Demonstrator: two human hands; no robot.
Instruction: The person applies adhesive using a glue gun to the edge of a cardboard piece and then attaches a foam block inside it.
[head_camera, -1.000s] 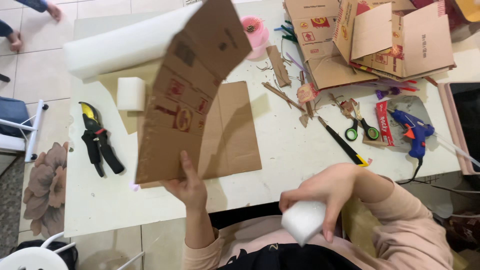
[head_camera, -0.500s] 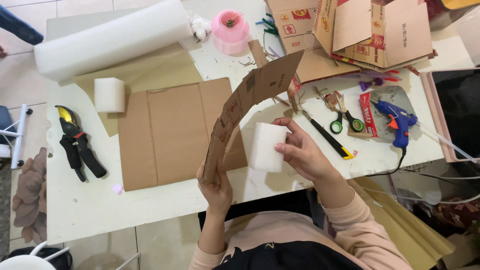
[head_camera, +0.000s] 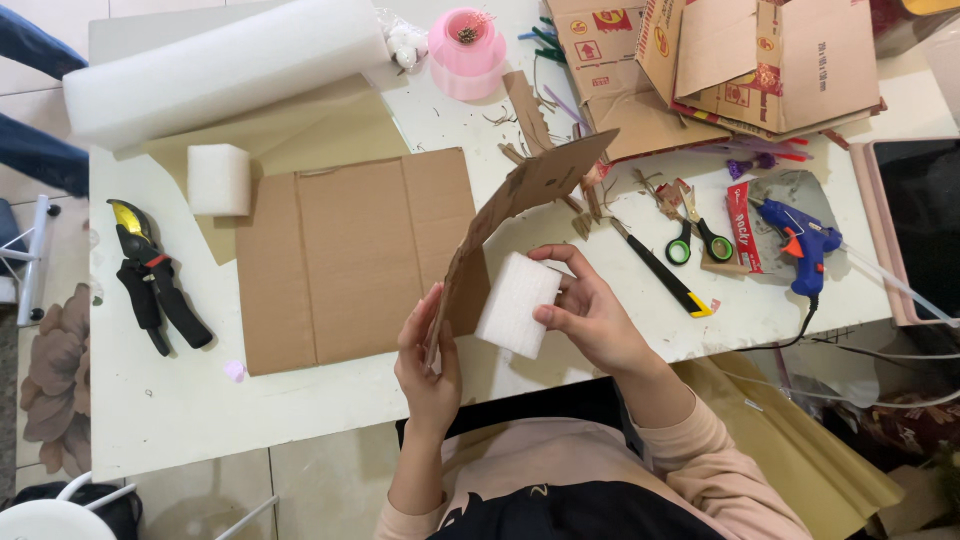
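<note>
My left hand (head_camera: 428, 362) grips the near edge of a brown cardboard piece (head_camera: 515, 208), which stands tilted on edge above the table. My right hand (head_camera: 590, 315) holds a white foam block (head_camera: 516, 305) pressed against the right face of that cardboard. Under both lies a flat cardboard sheet (head_camera: 345, 255) on the white table (head_camera: 180, 400).
Black pruning shears (head_camera: 152, 285) lie at the left, beside a small foam piece (head_camera: 218, 178) and a long foam roll (head_camera: 215, 65). To the right are a utility knife (head_camera: 660, 270), green scissors (head_camera: 700, 235), a blue glue gun (head_camera: 805, 250), cardboard boxes (head_camera: 720, 60) and a pink pot (head_camera: 466, 40).
The cardboard piece has turned from facing me flat to standing edge-on. My right hand has risen from my lap with the foam block and brought it against the cardboard.
</note>
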